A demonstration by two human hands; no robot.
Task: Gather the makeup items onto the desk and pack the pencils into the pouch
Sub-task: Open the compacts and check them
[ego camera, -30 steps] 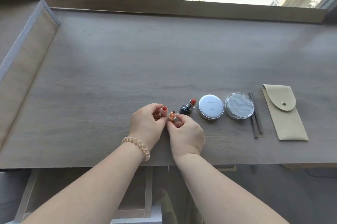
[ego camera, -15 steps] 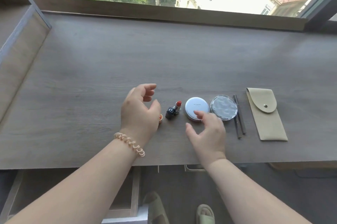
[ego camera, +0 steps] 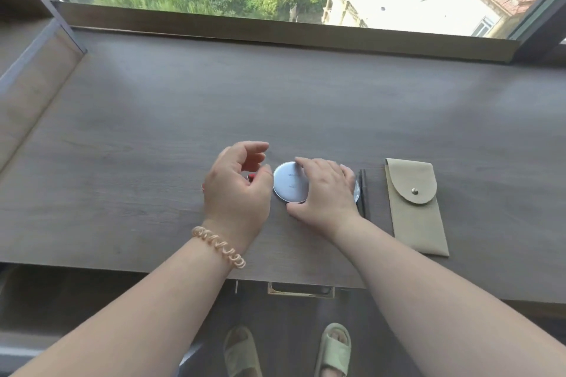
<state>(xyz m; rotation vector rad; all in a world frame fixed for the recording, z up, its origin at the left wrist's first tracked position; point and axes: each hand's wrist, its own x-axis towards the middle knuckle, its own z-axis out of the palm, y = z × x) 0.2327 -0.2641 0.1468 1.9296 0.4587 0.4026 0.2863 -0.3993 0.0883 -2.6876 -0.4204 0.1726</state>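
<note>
On the grey wooden desk point(ego camera: 153, 162) lies a round white compact point(ego camera: 286, 185). My right hand point(ego camera: 326, 192) lies over its right half, forefinger on the far rim and thumb at the near rim. Beneath that hand, only the edge of a clear-lidded compact point(ego camera: 357, 191) shows. Two dark pencils point(ego camera: 363, 192) lie just right of it. A beige snap-flap pouch point(ego camera: 413, 208) lies shut further right. My left hand point(ego camera: 237, 189) hovers with curled, parted fingers over a lipstick; only its red tip point(ego camera: 251, 177) shows.
A raised window sill point(ego camera: 275, 36) runs along the back of the desk, and a slanted side panel point(ego camera: 27, 94) bounds the left. Under the front edge are a drawer handle point(ego camera: 300, 290) and my feet in green slippers point(ego camera: 333, 349).
My right hand has moved forward and right onto the white compact, covering the clear-lidded one. My left hand has shifted right over the lipstick. The small orange item is no longer in sight.
</note>
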